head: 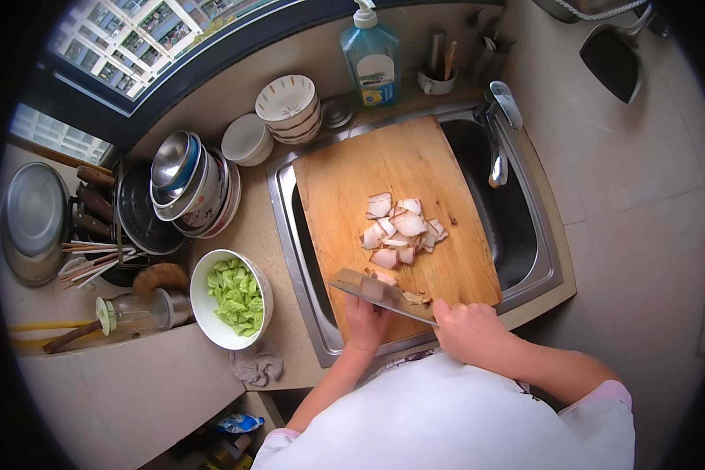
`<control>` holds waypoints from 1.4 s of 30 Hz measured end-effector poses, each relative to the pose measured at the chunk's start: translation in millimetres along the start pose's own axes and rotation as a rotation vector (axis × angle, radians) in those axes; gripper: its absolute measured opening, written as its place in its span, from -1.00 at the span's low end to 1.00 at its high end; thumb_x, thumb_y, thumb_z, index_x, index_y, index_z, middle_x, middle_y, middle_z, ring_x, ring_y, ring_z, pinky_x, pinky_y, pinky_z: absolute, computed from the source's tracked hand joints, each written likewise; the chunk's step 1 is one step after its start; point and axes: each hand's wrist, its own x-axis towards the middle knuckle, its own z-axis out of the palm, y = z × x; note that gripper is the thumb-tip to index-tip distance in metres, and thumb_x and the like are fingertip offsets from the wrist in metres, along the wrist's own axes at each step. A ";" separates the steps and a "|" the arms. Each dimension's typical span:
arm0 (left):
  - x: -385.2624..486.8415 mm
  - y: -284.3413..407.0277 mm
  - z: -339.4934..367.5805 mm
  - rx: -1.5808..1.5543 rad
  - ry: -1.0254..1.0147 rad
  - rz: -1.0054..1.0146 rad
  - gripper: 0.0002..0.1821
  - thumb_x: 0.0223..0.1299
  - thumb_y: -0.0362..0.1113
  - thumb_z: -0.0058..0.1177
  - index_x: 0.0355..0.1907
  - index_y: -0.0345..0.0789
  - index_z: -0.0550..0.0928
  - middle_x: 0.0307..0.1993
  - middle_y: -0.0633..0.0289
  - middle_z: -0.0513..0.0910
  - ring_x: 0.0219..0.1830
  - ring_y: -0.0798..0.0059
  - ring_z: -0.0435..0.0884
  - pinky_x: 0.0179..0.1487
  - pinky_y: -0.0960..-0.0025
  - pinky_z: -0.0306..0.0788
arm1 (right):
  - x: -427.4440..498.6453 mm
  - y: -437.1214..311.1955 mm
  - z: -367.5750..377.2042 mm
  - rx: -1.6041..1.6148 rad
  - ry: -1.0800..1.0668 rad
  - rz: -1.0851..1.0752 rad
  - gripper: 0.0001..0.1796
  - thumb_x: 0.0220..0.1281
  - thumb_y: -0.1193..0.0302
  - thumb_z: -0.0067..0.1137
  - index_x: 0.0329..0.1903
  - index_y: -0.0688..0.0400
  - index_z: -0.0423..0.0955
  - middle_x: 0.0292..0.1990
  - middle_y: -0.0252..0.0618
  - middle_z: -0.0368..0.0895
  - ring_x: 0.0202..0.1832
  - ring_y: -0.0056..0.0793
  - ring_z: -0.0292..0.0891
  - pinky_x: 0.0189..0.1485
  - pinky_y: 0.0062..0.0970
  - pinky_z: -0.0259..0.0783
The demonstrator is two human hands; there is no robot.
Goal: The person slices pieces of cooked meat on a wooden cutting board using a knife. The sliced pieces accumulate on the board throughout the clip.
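Note:
My right hand (pixel 469 330) grips the handle of a broad cleaver (pixel 382 294), its blade tilted and reaching left over the near part of a wooden cutting board (pixel 341 194). Partly behind the blade is my left hand (pixel 364 323); its fingertips are hidden, so I cannot tell whether it holds anything. Just beyond the blade lie a small pink-white piece of meat (pixel 383 277) and a brownish scrap (pixel 416 298). A loose heap of sliced fatty meat (pixel 408 224), pale with brown edges, sits mid-board.
The board spans a steel sink (pixel 543 258) with a faucet (pixel 498 135) at right. Left of it stand a white bowl of chopped green leaves (pixel 235 296), a grey cloth (pixel 257 364) and stacked bowls (pixel 179 176). A blue pump bottle (pixel 371 59) and patterned bowls (pixel 289 108) line the back.

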 end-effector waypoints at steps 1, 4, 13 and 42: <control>-0.3 -0.8 0.1 -0.004 -0.013 -0.001 -0.42 -0.17 -0.47 0.33 0.06 -0.34 0.56 -0.06 -0.05 0.52 -0.02 -0.10 0.48 0.04 0.07 0.41 | 9.7 -2.4 1.5 0.007 -0.007 0.001 -0.90 0.12 0.48 0.05 -0.45 0.20 0.35 -0.69 -0.03 0.56 -0.61 -0.08 0.60 -0.57 -0.19 0.51; -0.1 -2.0 -0.6 0.004 -0.001 0.015 -0.42 -0.18 -0.46 0.34 0.05 -0.34 0.56 -0.07 -0.03 0.52 -0.02 -0.09 0.47 0.03 0.07 0.41 | 32.9 -8.6 12.6 0.046 0.000 -0.019 -0.86 0.15 0.44 0.08 -0.41 0.22 0.35 -0.68 0.01 0.55 -0.60 -0.02 0.58 -0.55 -0.13 0.49; -1.8 -0.9 -0.4 -0.073 -0.028 -0.083 -0.41 -0.19 -0.46 0.34 0.05 -0.33 0.57 -0.01 -0.01 0.53 0.04 -0.08 0.47 0.10 0.07 0.40 | 2.0 5.4 -3.8 0.018 -0.147 0.039 -0.96 0.10 0.53 -0.02 -0.41 0.24 0.36 -0.65 0.02 0.58 -0.56 -0.01 0.62 -0.51 -0.13 0.53; 10.9 9.5 -5.2 -0.126 0.024 -0.131 -0.52 -0.24 -0.46 0.36 -0.11 -0.35 0.61 -0.19 0.09 0.54 -0.14 0.08 0.47 -0.07 0.17 0.38 | 12.8 10.1 -10.6 0.077 -0.302 0.143 -0.91 0.14 0.51 -0.05 -0.36 0.29 0.40 -0.53 0.13 0.62 -0.43 0.08 0.64 -0.38 -0.04 0.54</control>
